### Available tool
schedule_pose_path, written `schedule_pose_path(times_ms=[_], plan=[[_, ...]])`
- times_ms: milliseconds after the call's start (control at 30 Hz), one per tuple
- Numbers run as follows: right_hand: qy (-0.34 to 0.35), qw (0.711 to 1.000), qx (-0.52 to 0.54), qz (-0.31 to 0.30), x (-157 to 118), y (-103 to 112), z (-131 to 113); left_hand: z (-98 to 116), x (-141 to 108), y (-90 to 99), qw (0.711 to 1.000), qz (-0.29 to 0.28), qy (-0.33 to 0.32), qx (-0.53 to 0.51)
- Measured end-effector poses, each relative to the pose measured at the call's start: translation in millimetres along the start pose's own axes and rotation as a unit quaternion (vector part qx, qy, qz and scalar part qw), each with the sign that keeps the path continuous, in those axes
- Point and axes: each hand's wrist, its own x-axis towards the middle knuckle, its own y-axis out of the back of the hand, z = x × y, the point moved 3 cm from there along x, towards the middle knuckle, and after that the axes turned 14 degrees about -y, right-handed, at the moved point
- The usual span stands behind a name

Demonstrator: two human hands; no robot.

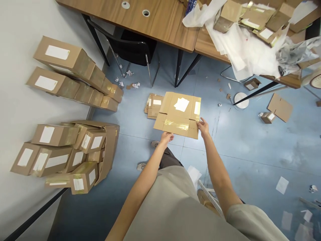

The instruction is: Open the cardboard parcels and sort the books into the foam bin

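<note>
A flattened cardboard box [175, 115], with a torn white label and shiny tape on it, is held out in front of me. My left hand [167, 137] grips its near edge at the lower left. At its right edge, my right hand [203, 127] pinches the cardboard near a slit. Beyond and to the left, partly covered by the held piece, a small pile of flattened boxes [154, 108] with white labels lies on the blue floor [135, 127].
Taped boxes [62, 80] stand stacked by the left wall, above a large carton [110, 150] full of boxes. A black chair [130, 50] stands under the wooden desk [160, 20]. Plastic wrap [240, 47] hangs at the upper right. Paper scraps litter the floor.
</note>
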Motion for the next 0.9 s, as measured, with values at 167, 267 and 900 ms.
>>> schedule_pose_path(times_ms=[167, 267, 900], plan=[[-0.06, 0.983, -0.121, 0.128, 20.7, 52.9, 0.9, -33.0, -25.0, -48.9, 0.98, -0.153, 0.064, 0.113], [-0.086, 0.973, -0.196, 0.092, 1.9, 40.3, 16.9, -47.4, -53.2, -30.1, 0.971, -0.181, 0.074, 0.14], [0.398, 0.605, -0.551, -0.414, -370.3, -343.4, 45.8, -185.1, -338.0, 294.4, 0.797, 0.481, -0.138, -0.337]])
